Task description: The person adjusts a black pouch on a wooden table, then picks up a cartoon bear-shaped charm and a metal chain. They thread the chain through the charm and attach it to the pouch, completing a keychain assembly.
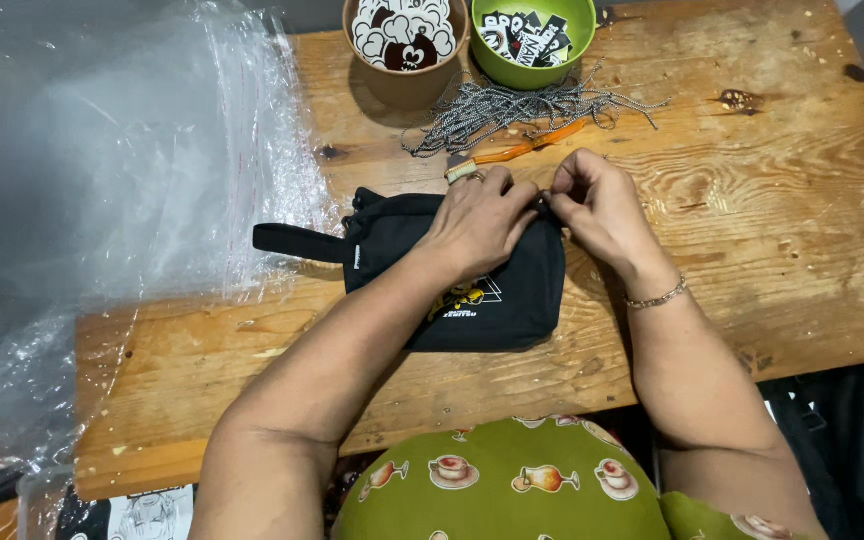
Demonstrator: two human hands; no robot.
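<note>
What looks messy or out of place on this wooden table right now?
The grey cords lie in a loose tangle behind the hands, beside the green bowl. Clear plastic bags sprawl crumpled over the table's left edge. The black pouch itself looks intact.

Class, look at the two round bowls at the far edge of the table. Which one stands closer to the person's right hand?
The bright green bowl. It stands up and just left of the right hand, while the brown bowl stands further left, above the left hand.
</note>
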